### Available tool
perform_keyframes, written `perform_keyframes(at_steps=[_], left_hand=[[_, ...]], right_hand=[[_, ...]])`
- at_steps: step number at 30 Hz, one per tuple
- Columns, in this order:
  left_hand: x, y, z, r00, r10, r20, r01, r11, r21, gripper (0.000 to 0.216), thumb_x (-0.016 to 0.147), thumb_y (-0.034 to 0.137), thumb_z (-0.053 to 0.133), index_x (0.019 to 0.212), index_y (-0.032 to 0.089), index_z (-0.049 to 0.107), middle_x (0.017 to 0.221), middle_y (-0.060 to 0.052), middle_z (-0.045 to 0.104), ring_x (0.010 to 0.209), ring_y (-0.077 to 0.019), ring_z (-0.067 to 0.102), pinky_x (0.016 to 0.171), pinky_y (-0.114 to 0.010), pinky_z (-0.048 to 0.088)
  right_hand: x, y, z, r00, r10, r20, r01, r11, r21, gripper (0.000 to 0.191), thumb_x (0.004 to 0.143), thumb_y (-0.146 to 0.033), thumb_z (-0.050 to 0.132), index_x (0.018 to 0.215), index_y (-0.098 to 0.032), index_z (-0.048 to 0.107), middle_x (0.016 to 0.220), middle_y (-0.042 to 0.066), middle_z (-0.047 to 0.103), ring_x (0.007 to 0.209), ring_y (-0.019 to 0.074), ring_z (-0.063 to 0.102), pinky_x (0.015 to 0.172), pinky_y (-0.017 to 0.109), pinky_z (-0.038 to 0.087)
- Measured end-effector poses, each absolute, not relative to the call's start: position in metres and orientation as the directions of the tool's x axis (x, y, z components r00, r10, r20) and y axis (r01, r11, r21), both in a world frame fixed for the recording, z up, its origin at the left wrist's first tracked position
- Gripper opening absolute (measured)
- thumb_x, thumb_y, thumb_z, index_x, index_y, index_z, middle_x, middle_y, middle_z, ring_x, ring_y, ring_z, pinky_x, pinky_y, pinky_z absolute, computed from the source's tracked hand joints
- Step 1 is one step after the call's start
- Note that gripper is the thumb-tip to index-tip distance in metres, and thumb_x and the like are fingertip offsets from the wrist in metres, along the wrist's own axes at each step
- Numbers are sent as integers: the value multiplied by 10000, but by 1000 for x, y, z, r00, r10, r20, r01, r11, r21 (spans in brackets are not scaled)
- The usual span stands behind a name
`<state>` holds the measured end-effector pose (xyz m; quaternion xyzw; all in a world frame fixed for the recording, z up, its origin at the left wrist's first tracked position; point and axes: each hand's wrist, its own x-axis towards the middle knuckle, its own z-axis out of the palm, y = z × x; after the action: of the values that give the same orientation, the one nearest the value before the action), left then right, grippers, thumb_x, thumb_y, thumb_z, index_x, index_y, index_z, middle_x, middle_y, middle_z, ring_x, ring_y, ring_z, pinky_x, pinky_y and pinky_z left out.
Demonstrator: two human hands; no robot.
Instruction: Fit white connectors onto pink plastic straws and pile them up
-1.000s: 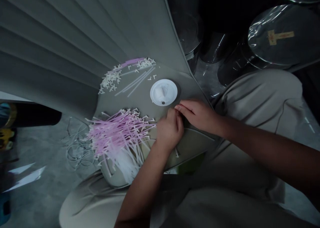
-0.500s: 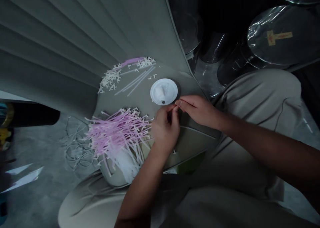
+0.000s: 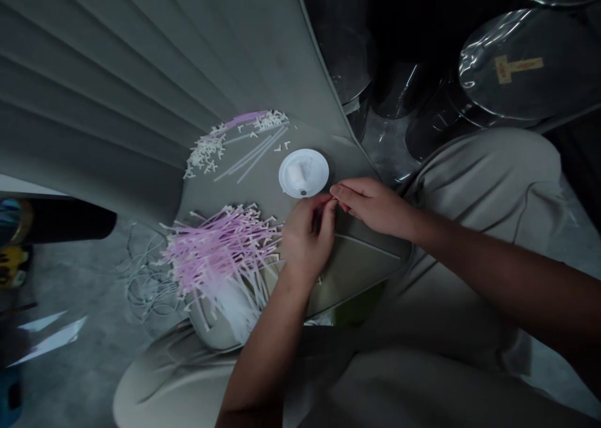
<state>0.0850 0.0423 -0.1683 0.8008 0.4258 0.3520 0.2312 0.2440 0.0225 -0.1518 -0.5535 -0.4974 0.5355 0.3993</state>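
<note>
My left hand (image 3: 308, 237) is closed in a pinch, its fingertips meeting those of my right hand (image 3: 370, 204), which pinches too. Whatever sits between the fingertips is too small and hidden to make out. Just beyond them stands a white round dish (image 3: 319, 171) with a small white lump in it. Left of my left hand lies a heap of thin pink tubes (image 3: 211, 246) with white end pieces. White tubes (image 3: 239, 303) spread from its near side. A single thin pale tube (image 3: 369, 246) stretches to the right below my hands; whether a hand holds it, I cannot tell.
The grey chair seat (image 3: 263, 203) carries everything. Toward its back lie small white connectors (image 3: 205, 152), several loose pale tubes (image 3: 258, 156) and a pink bundle (image 3: 246, 118). A pleated grey backrest (image 3: 141, 59) rises behind. Coiled cable (image 3: 148, 290) lies on the floor at left.
The view has shifted slightly. Both hands keep their fingertips together in a pinch, with little visible movement; the dish and tubes stay in place on the seat.
</note>
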Motion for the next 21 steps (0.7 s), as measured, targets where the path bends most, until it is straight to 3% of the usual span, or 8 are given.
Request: perform_keyframes(at_steps=[14,21], left_hand=[[87,38,-172,269,914,303,436,-397,808,73,856,234,615,897,178,638,777,2,644,662,-88,591,641,-221,470],[86,39,-173,296,901,317,416,-420,806,51,848,217,615,849,176,646,736,10,637,641,-86,573,627,-220,461]], right_hand=[[240,24,-153,-62,981,-185,109,-178,-978,413,946,-442,424,621,-188,428,566,-56,394,577,89,376,575,252,281],[239,25,-153,-68,983,-171,151,-159,-976,395,943,-411,435,618,-186,425,574,-60,378,571,83,357,569,253,273]])
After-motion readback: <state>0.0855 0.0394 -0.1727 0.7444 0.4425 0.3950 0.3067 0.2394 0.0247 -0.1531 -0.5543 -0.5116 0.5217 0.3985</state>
